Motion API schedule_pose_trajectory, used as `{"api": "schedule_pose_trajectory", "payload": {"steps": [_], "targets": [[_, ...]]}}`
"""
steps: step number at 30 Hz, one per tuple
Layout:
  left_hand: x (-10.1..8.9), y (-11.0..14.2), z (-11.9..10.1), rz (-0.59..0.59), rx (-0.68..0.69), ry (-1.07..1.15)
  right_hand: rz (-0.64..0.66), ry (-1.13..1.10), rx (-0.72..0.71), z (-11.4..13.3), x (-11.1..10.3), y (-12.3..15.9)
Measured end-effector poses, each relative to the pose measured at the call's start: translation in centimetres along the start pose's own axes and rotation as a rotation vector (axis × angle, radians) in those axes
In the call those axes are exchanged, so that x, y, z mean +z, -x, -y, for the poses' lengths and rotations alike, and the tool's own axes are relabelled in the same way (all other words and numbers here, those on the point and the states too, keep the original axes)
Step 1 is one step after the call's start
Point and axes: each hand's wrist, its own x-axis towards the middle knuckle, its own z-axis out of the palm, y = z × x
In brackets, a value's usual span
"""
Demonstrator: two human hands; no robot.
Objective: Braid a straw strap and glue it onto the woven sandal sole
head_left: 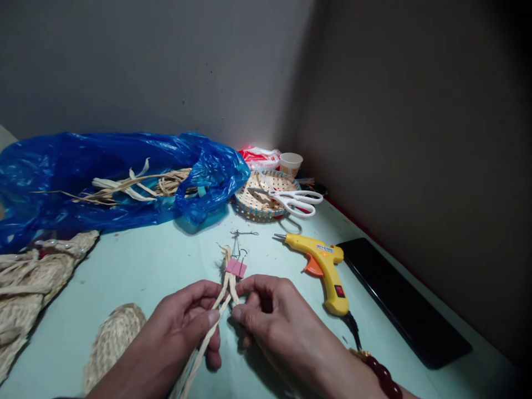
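Observation:
Pale strips of dried plant fibre [229, 284] run down from a pink binder clip [236, 268], which pinches their upper ends near the middle of the table. The clip's wire handle is hooked to a small metal piece [244, 233] on the tabletop. My left hand [191, 313] pinches strips between thumb and fingers just below the clip, and long ends trail down past its palm. On the other side, my right hand [266, 310] is closed with thumb and forefinger on another strip. Two strips cross between my hands.
A yellow glue gun [326, 266] and black phone-like slab [403, 299] lie right. Behind are white-handled scissors [301, 200] on a woven basket [245, 208], a paper cup [291, 162] and a blue plastic bag [216, 177] of fibres. Woven pieces [114, 338] lie left.

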Motion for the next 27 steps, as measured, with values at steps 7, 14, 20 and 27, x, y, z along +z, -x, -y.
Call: {"api": "schedule_pose_trajectory", "payload": {"steps": [7, 14, 20, 27], "targets": [[-0.04, -0.15, 0.01, 0.053, -0.021, 0.028, -0.015, -0.085, 0.043, 0.34, 0.32, 0.11], [0.58, -0.08, -0.14, 0.066, -0.035, 0.118, 0.078, -0.022, -0.014, 0.00, 0.19, 0.04], [0.59, -0.58, 0.31, 0.011, -0.027, 0.090, -0.006, 0.082, -0.150, 0.38, 0.10, 0.11], [0.67, -0.58, 0.56, 0.031, 0.015, 0.040, -0.074, 0.198, -0.236, 0.86, 0.29, -0.03]]}}
